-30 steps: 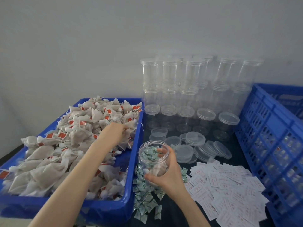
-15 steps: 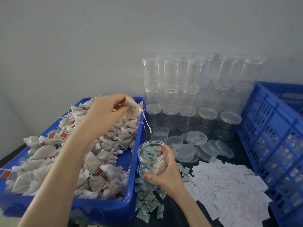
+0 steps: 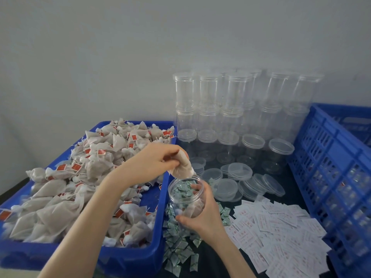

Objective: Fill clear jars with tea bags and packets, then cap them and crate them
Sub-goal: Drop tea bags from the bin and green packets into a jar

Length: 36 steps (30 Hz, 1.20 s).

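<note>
At nine o'clock, a blue bin [image 3: 128, 259] holds a heap of tea bags [image 3: 84, 177], each a soft mesh pouch with a string and a red tag. They look light and limp, easily crushed, and the strings would likely snag their neighbours, so a pinch on the gathered top seems the best hold.

The left hand [image 3: 152, 163] does just that: its fingers are curled round one bag [image 3: 181, 167], which hangs just over the mouth of the jar [image 3: 185, 197], near the centre. The right hand [image 3: 202, 215] wraps the jar from its five o'clock side, tilting the mouth towards the bin. The jar is clear plastic, probably light, stiff and a little slick; a grip round the body, as now, keeps the mouth free. It already holds at least one bag.

Green packets [image 3: 178, 249] lie on the table at six o'clock, some showing through the jar wall; they look flat and light. Loose lids [image 3: 239, 173] lie at two o'clock, empty jars [image 3: 230, 109] stacked behind them at one o'clock. White packets [image 3: 281, 237] spread at four o'clock. The crate [image 3: 329, 157] stands at three o'clock.
</note>
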{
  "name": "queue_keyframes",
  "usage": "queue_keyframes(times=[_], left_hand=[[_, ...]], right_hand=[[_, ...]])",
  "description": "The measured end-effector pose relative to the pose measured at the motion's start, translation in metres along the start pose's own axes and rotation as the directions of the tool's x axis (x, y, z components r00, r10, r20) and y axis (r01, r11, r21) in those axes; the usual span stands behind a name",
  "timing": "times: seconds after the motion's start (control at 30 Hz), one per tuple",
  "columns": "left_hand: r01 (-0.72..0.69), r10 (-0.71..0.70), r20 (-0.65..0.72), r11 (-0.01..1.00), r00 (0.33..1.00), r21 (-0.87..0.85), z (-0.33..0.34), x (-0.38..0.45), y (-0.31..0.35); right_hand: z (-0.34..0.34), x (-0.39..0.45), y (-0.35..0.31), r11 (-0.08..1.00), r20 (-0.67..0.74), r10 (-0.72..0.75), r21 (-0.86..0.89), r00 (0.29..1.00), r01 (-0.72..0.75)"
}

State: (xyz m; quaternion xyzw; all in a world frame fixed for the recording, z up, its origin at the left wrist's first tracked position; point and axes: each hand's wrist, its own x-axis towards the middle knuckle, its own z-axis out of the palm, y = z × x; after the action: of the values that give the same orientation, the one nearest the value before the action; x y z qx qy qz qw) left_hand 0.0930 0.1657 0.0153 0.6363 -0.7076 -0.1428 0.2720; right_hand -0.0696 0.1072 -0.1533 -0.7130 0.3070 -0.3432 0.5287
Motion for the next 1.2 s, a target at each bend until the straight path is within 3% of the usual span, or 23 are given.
queue_keyframes(times=[0.17, 0.37, 0.47, 0.6, 0.67, 0.73, 0.8, 0.83, 0.9, 0.97, 1.07, 1.2], left_hand=[[0.05, -0.067, 0.287, 0.996, 0.956, 0.068, 0.012, 0.002, -0.003], [0.059, -0.152, 0.326, 0.958, 0.933, 0.279, 0.038, 0.013, -0.011], [0.063, -0.168, 0.356, 0.956, 0.919, 0.287, 0.051, 0.017, -0.016], [0.111, -0.141, 0.205, 0.982, 0.969, 0.15, 0.036, 0.018, -0.034], [0.236, -0.251, 0.028, 0.939, 0.968, 0.249, 0.027, 0.022, -0.061], [0.436, -0.428, -0.134, 0.756, 0.893, 0.488, 0.024, 0.027, -0.095], [0.519, -0.559, -0.155, 0.582, 0.814, 0.626, 0.028, 0.027, -0.124], [0.516, -0.587, -0.137, 0.548, 0.798, 0.659, 0.031, 0.026, -0.136], [0.488, -0.556, -0.151, 0.528, 0.817, 0.695, 0.038, 0.026, -0.156], [0.501, -0.465, -0.272, 0.492, 0.843, 0.712, 0.041, 0.026, -0.167], [0.574, -0.384, -0.443, 0.37, 0.81, 0.73, 0.039, 0.026, -0.173], [0.604, -0.407, -0.475, 0.29, 0.78, 0.743, 0.029, 0.021, -0.174]], right_hand=[[0.0, -0.001, 0.002, 1.0, -0.004, 0.003, 0.01, 1.0, -0.003], [0.001, -0.003, 0.002, 1.0, -0.015, -0.016, -0.004, 1.0, 0.016], [0.0, -0.002, 0.003, 1.0, -0.018, -0.016, 0.0, 1.0, 0.016], [-0.002, -0.002, 0.007, 1.0, -0.01, -0.011, 0.017, 1.0, 0.011], [-0.003, -0.003, 0.009, 1.0, 0.0, -0.005, 0.024, 1.0, 0.005], [-0.002, -0.002, 0.01, 1.0, 0.011, -0.002, 0.028, 1.0, 0.002], [-0.001, -0.001, 0.008, 1.0, 0.008, -0.004, 0.023, 1.0, 0.004], [-0.001, 0.0, 0.006, 1.0, 0.004, -0.005, 0.022, 1.0, 0.005], [0.0, 0.002, 0.006, 0.999, 0.002, -0.015, 0.028, 1.0, 0.015], [0.0, 0.003, 0.006, 0.999, 0.0, -0.017, 0.032, 1.0, 0.017], [0.0, 0.004, 0.008, 0.999, 0.0, -0.025, 0.023, 1.0, 0.025], [-0.001, 0.003, 0.007, 0.999, -0.013, -0.04, 0.019, 0.999, 0.04]])
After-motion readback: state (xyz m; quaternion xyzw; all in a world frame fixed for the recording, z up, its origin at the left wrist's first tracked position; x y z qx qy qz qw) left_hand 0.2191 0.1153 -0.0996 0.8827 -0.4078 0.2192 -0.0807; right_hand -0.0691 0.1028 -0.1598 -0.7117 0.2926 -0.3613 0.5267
